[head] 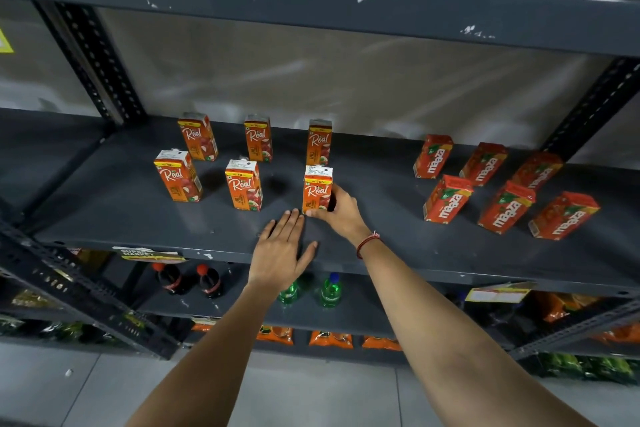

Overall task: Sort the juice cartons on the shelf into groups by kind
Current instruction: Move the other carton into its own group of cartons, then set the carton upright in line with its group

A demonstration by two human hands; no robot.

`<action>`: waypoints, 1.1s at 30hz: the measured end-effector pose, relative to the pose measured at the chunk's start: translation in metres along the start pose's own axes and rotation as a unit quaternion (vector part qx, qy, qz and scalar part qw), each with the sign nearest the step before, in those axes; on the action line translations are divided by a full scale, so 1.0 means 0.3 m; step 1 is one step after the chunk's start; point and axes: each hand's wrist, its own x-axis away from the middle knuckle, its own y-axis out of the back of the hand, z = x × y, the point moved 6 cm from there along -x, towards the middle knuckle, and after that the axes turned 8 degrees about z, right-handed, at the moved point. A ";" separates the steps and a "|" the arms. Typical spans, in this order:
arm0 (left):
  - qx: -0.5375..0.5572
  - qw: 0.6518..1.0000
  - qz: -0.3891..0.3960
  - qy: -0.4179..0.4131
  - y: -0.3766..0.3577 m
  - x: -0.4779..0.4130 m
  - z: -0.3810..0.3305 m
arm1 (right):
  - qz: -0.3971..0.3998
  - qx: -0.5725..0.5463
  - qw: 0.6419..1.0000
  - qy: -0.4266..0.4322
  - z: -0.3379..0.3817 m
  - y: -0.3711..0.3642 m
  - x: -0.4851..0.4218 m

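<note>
Several orange "Real" juice cartons stand upright in two rows on the left half of the grey shelf [381, 204]. Several red "Maaza" cartons [446, 199] stand in two rows on the right half. My right hand [337, 210] grips the front right Real carton [317, 189] at its base and right side; the carton stands on the shelf. My left hand [282, 250] lies flat and open on the shelf's front edge, its fingertips just left of that carton.
The shelf above [311, 7] overhangs close over the cartons. Slotted uprights [93, 59] frame the bay. The shelf below holds cola bottles [188, 279] and green bottles [329, 289]. Orange packets [330, 338] lie lower down.
</note>
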 end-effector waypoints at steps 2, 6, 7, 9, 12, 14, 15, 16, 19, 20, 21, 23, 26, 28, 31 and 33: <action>-0.001 1.000 -0.004 0.001 -0.004 0.001 0.003 | 0.004 -0.001 1.000 0.001 -0.003 -0.003 -0.001; 0.001 1.000 0.000 0.000 -0.006 -0.001 0.008 | 0.005 -0.006 1.000 -0.001 -0.001 -0.006 -0.001; 0.005 1.000 0.000 -0.001 -0.005 -0.002 0.008 | 0.003 -0.009 1.000 0.000 0.003 -0.005 0.006; 0.019 1.000 -0.008 -0.001 -0.002 0.000 0.011 | -0.023 -0.033 0.999 0.009 0.006 0.002 0.034; 0.070 0.996 -0.045 0.018 0.007 0.015 0.010 | -0.111 -0.082 0.990 0.022 -0.031 0.062 0.118; 0.114 0.991 -0.074 0.019 0.014 0.022 -0.038 | -0.183 -0.079 0.980 0.022 -0.084 0.138 0.199; 0.129 0.988 -0.083 0.011 0.012 0.020 -0.085 | -0.223 -0.075 0.972 0.022 -0.114 0.186 0.247; 0.141 0.986 -0.088 -0.001 0.008 0.011 -0.143 | -0.266 -0.071 0.961 0.022 -0.143 0.239 0.301; 0.191 0.978 -0.079 -0.016 -0.019 -0.052 -0.344 | -0.402 -0.035 0.915 0.000 -0.229 0.414 0.457; 0.213 0.975 -0.068 -0.009 -0.030 -0.079 -0.408 | -0.439 -0.026 0.898 -0.014 -0.255 0.471 0.499; 0.231 0.971 -0.055 -0.001 -0.041 -0.105 -0.470 | -0.469 -0.023 0.882 -0.029 -0.283 0.524 0.534; 0.255 0.966 -0.034 0.013 -0.061 -0.152 -0.578 | -0.504 -0.021 0.860 -0.072 -0.339 0.615 0.580; 0.290 0.956 -0.025 0.038 -0.087 -0.214 -0.687 | -0.493 -0.009 0.859 -0.140 -0.400 0.708 0.592; 0.301 0.951 -0.028 0.059 -0.105 -0.253 -0.730 | -0.459 0.006 0.875 -0.155 -0.416 0.742 0.566; 0.300 0.948 -0.037 0.100 -0.128 -0.303 -0.764 | -0.428 0.019 0.890 -0.155 -0.426 0.768 0.518; 0.305 0.942 -0.053 0.129 -0.134 -0.324 -0.777 | -0.418 0.033 0.894 -0.157 -0.430 0.777 0.493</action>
